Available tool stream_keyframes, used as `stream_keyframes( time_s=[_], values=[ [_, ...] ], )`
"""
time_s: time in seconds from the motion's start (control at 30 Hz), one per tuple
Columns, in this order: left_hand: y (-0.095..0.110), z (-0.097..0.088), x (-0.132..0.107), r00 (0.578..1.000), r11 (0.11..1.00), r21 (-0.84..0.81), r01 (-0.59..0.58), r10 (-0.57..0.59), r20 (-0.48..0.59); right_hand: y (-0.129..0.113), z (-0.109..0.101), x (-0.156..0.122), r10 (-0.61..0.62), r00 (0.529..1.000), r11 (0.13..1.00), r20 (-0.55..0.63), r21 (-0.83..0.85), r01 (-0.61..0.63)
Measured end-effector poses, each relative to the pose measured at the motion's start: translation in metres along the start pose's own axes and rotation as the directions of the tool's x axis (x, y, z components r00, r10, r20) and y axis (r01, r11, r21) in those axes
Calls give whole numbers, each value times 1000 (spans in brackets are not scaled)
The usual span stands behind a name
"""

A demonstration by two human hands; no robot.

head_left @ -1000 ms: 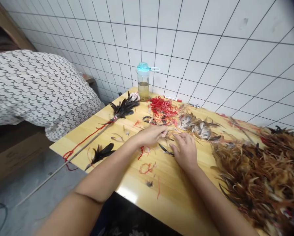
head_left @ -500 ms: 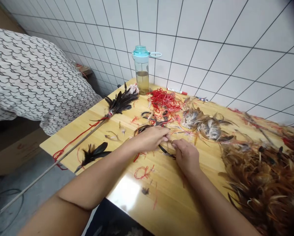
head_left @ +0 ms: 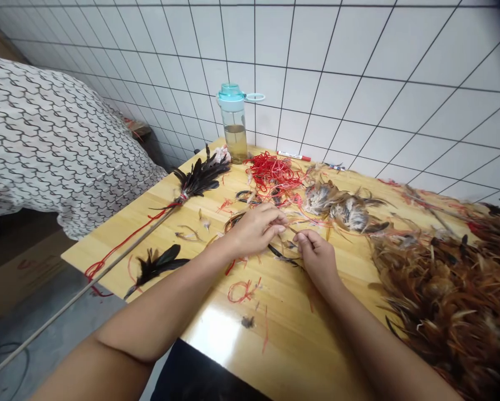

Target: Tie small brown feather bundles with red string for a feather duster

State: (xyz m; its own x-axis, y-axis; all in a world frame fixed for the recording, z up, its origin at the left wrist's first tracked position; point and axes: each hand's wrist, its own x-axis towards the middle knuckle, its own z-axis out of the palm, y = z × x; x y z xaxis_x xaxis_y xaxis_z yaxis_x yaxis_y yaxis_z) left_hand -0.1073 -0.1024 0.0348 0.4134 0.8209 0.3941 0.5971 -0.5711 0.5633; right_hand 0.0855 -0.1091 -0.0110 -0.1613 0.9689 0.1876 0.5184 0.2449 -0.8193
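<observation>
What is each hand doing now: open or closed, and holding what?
Left hand: closed, fingertips seem to pinch a thin feather.
Right hand: closed, pinching the same feather.

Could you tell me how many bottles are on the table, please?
1: the bottle stands at the table's far edge by the tiled wall; no other shows.

A capped water bottle (head_left: 234, 125) stands at the tiled wall (head_left: 358, 67), near tangled red string (head_left: 273, 172) and a marker (head_left: 294, 156).
</observation>
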Motion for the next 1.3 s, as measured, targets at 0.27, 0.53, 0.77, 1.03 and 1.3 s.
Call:
stream_keyframes(
  time_s=[0.27, 0.53, 0.77, 1.03, 1.3],
  values=[
    [-3, 12, -1, 996, 1000, 17, -3, 1, 94, 0, 2, -1, 37, 999, 987, -16, 156, -34],
    [-6, 38, -4, 980, 968, 235, -91, 45, 196, 15, -6, 13, -139, 956, 976, -259, -198, 89],
    [-6, 39, -2, 973, 936, 337, -97, 19, 229, 5, -6, 6, -398, 911, 828, -108, -469, 307],
    [-13, 20, -1, 980, 975, 218, 37, -78, 183, -2, -11, 6, -509, 858, 726, -64, -569, 387],
    [2, 8, 0, 948, 992, 83, 95, -116, 295, -10, -10, -1, -547, 837, 622, 24, -657, 426]
  ],
)
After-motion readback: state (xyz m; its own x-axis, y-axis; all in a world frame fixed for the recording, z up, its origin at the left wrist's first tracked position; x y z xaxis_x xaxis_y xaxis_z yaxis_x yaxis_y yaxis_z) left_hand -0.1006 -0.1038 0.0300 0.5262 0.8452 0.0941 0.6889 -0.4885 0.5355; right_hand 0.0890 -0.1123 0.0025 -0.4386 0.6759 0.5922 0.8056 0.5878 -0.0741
